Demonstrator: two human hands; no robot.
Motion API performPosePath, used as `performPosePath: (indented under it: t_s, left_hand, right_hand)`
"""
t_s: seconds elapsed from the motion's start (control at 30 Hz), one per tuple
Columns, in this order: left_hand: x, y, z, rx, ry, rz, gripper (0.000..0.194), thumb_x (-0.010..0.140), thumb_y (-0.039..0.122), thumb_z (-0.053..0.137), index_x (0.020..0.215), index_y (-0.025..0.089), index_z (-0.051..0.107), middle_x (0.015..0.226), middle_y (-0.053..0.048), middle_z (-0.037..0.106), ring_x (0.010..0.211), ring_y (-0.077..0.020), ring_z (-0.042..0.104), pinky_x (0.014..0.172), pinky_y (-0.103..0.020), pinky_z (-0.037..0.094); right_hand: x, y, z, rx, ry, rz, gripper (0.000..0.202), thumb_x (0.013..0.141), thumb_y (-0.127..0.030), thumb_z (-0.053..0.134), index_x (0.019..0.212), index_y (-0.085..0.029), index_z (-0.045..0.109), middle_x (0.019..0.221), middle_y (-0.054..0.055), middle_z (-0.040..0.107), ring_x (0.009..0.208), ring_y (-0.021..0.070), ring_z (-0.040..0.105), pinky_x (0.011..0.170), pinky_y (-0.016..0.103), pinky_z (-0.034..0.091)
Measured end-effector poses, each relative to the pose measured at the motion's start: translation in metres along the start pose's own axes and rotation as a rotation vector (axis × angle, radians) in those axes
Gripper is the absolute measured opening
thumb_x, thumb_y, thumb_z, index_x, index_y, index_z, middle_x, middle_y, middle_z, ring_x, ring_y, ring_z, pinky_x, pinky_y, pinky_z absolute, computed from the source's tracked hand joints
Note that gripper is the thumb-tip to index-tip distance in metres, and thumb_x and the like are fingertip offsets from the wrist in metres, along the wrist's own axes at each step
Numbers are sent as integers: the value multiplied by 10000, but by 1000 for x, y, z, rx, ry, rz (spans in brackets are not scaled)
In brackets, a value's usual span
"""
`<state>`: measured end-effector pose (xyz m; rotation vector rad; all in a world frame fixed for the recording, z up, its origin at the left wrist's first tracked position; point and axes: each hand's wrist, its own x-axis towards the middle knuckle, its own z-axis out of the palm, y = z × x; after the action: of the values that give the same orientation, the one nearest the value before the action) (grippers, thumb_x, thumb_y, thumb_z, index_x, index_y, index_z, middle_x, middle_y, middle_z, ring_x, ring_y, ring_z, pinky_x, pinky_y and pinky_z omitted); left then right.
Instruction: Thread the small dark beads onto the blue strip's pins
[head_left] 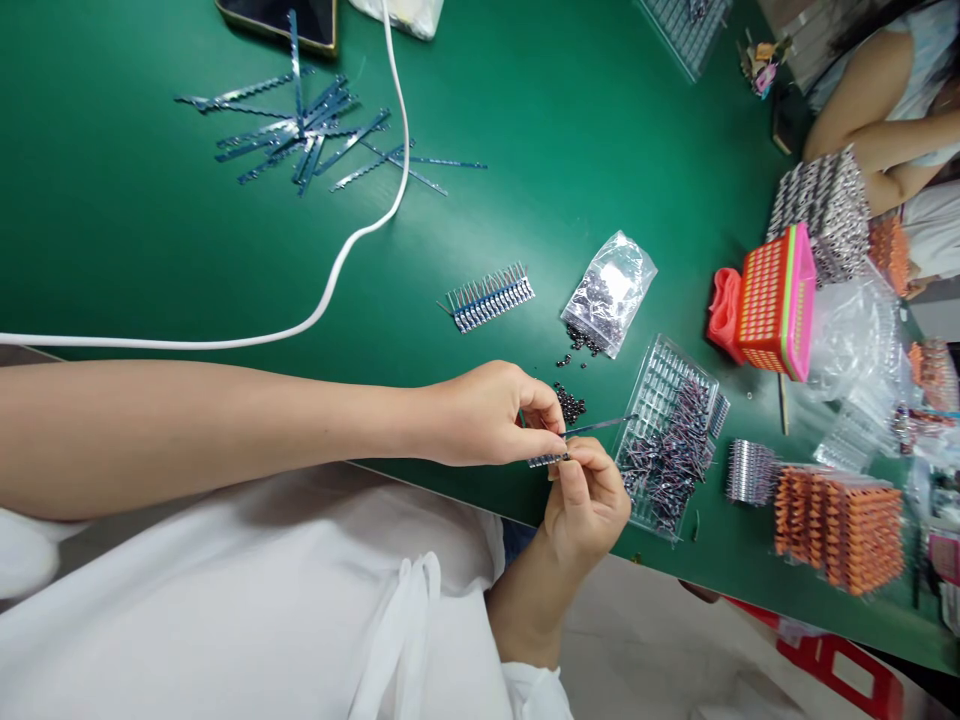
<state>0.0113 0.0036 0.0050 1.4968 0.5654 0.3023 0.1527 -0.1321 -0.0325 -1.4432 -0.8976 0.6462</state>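
Note:
My left hand (499, 415) comes in from the left, with thumb and fingers pinched on a thin dark blue metal strip (600, 425) that points right. Opposite it, my right hand (589, 500) pinches the end of a short toothed piece (546, 460) at the fingertips. The two hands nearly touch, and their fingers hide how the pieces meet. Small dark beads (570, 404) lie just beyond the fingers. A finished-looking row of pins on a strip (491, 300) lies farther up. Beside my right hand, a clear tray (652, 385) holds many thin dark pieces.
Loose blue strips (300, 130) lie upper left, near a white cable (341, 265) and a phone (289, 20). A bead bag (611, 290) lies above the tray. Rightward are a red basket (765, 300), orange stacks (836, 530) and another person's arm (862, 150).

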Motion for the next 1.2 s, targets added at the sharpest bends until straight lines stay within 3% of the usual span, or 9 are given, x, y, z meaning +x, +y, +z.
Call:
performPosePath:
  t_s: [0.5,1.2]
  left_hand:
    - [0,0,0,-39,-1,-25,142,808,259,675,765,130,718,688,4,702,630,-95,600,612,-201,438]
    - [0,1,1,-20,-6,-45,135,803,250,673,744,134,710,673,8,690,623,-95,588,589,-201,419]
  right_hand:
    - [1,6,-4,65,-58,61,58,833,-267,693,819,-211,685,732,-4,583,624,111,539,519,232,398]
    - [-1,3,-1,11,-37,32,68,852,-253,655,812,-199,669,746,4,576,665,123,540,538,240,389]
